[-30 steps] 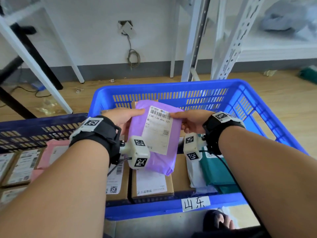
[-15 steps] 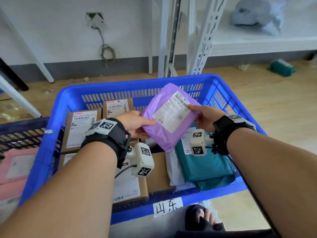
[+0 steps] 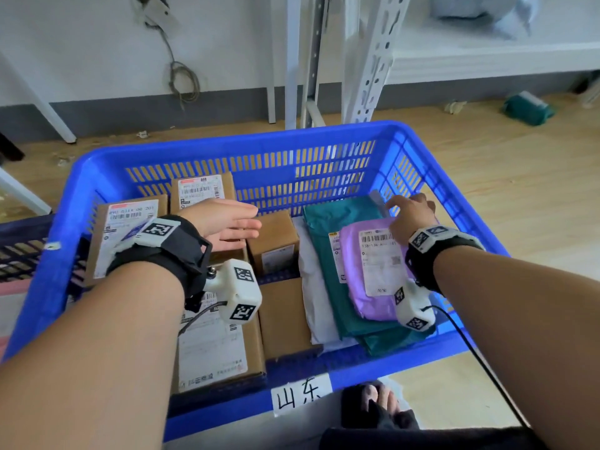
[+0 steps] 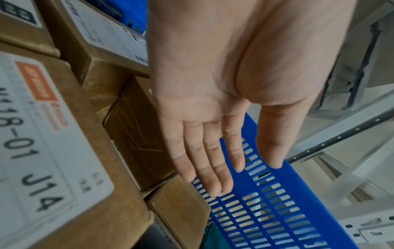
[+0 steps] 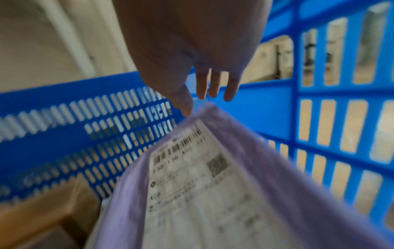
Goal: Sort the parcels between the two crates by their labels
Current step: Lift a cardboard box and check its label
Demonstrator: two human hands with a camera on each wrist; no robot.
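Note:
A purple parcel [image 3: 350,271] with a white label lies face up on a teal parcel [image 3: 331,222] at the right side of the blue crate [image 3: 227,147]. My right hand [image 3: 410,211] hovers at the parcel's far edge; in the right wrist view its fingers [image 5: 213,87] hang straight, and the thumb tip just meets the edge of the purple parcel [image 5: 277,168]. My left hand [image 3: 233,222] is flat and empty above the cardboard boxes [image 3: 272,238] in the crate's left half. In the left wrist view its fingers [image 4: 204,160] are straight.
A paper tag with handwritten characters [image 3: 300,396] sits on the crate's near wall. A white mailer [image 3: 311,287] lies under the teal parcel. A dark crate [image 3: 22,251] stands to the left. White shelf uprights [image 3: 373,60] rise behind. A sandalled foot [image 3: 376,404] is below.
The purple parcel, held up in both hands before, now lies on the teal parcel at the crate's right. The left hand let go and moved left over the boxes.

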